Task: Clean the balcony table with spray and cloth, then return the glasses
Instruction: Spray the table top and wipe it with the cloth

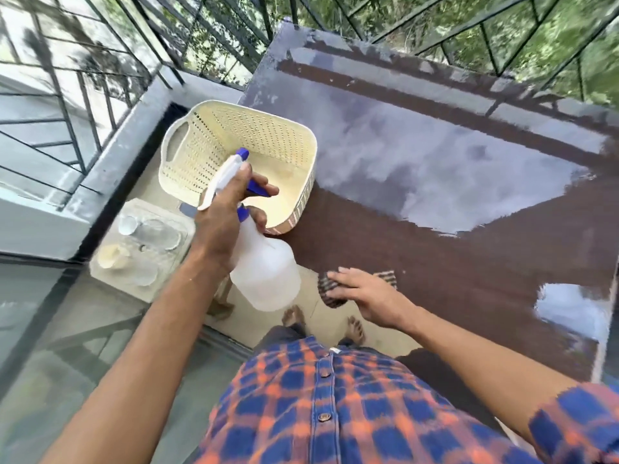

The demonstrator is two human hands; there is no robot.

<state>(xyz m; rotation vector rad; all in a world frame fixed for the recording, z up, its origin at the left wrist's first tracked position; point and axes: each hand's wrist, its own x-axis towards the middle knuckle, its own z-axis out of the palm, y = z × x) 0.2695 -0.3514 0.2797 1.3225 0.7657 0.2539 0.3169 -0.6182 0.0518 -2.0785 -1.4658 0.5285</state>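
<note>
Left hand (217,216) fingers wrapped round the spray bottle (264,272), right hand (368,293) flat on the cloth (330,299). That basket (201,152) hangs off the surface (435,262) edge, so one bump probably tips it.

Outdoor balcony, daylight. Black metal railing (207,38) with diagonal bars on two sides; green foliage (502,15) beyond it. Grey concrete ledge (127,128) under the railing to my left. Underfoot, floor (244,324) of pale beige tile. Dark brown bench (469,262) before me, glossy, mirroring sky and railing. Reflective glass pane (67,329) lower left
</note>
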